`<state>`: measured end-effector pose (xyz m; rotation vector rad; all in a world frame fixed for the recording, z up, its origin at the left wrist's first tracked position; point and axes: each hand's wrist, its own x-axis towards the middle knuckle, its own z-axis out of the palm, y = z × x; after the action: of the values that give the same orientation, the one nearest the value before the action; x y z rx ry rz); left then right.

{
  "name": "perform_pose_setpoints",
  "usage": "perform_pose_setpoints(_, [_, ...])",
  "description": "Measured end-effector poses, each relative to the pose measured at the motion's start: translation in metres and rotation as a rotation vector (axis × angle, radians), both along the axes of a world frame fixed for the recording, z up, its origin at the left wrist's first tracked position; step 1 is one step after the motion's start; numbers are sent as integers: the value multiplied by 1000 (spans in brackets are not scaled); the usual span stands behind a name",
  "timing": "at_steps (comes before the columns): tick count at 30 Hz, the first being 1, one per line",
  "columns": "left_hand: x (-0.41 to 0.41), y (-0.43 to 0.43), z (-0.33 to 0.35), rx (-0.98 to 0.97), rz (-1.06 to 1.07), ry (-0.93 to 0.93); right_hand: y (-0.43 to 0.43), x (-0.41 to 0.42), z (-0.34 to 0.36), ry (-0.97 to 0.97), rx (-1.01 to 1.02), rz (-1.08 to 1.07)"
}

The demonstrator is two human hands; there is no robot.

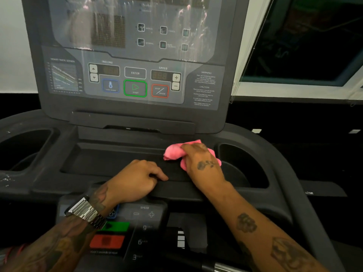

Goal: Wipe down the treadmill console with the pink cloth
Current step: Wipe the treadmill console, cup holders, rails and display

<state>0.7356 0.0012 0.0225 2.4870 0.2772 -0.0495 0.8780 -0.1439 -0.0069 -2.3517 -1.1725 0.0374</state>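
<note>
The treadmill console (135,81) rises ahead, a grey panel with INCLINE, ENTER, SPEED, START and STOP buttons under a glossy display. Below it lies a shallow black tray (110,160). My right hand (204,165) presses a bunched pink cloth (173,153) onto the tray's right end, fingers closed over it. My left hand (135,179) rests loosely curled on the tray's front lip, holding nothing; a metal watch sits on that wrist.
Deep cup holders flank the tray at left (25,148) and right (243,163). A lower control strip (117,228) with green and red pads and speed keys lies under my left forearm. A window (306,40) with blind cords is at right.
</note>
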Motion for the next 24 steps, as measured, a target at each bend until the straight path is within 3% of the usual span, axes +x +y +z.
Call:
perform_pose_setpoints(5, [3, -1, 1, -21, 3, 6, -12, 16, 14, -137, -100, -131])
perform_pose_setpoints(8, [5, 0, 0, -18, 5, 16, 3, 1, 24, -104, -173, -119])
perform_pose_setpoints(12, [6, 0, -3, -5, 9, -21, 21, -39, 22, -93, -267, 80])
perform_pose_setpoints(15, [5, 0, -5, -3, 14, -18, 16, -33, 28, -146, -239, 0])
perform_pose_setpoints(21, [2, 3, -5, 7, -12, 11, 10, -32, 28, -235, -488, -72])
perform_pose_setpoints(24, [0, 3, -6, 18, -8, 4, 11, -36, 41, -179, -460, -103])
